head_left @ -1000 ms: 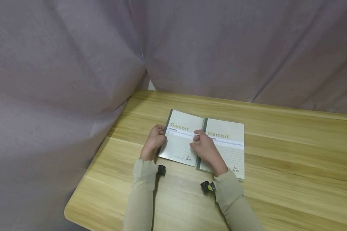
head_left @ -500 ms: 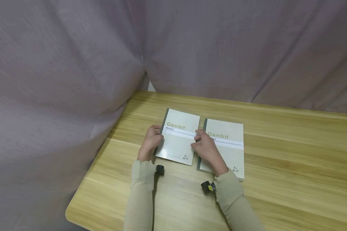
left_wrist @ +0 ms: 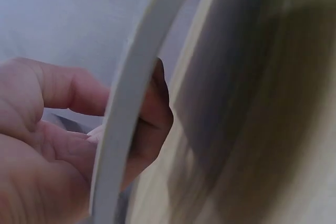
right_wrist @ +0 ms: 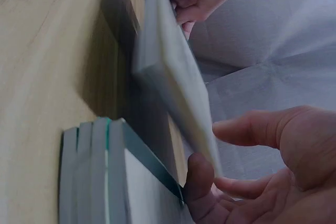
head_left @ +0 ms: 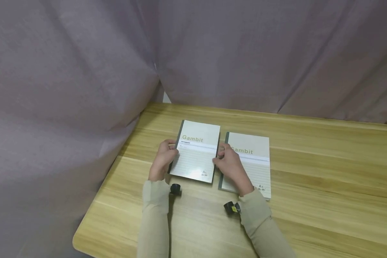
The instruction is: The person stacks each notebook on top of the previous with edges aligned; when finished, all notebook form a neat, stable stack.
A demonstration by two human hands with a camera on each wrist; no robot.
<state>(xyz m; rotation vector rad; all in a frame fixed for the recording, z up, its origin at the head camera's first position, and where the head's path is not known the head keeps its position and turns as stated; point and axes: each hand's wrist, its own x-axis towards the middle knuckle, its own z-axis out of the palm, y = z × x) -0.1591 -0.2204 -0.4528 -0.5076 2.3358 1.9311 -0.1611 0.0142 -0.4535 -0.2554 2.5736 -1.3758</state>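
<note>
Hands (head_left: 162,159) (both curled) gripping notebook (head_left: 196,152)

My right hand (head_left: 233,167) covers the near left part of the stack (head_left: 246,165) and the first letter of its title, and from the head view I cannot tell how many notebooks lie in it. In the left wrist view the lifted notebook (left_wrist: 131,108) is only a blurred pale edge cut off at top and bottom, hiding parts of my left hand's fingers (left_wrist: 149,121). In the right wrist view that notebook (right_wrist: 176,82) is blurred, and the bottom edge cuts off the stack (right_wrist: 100,177).
</note>
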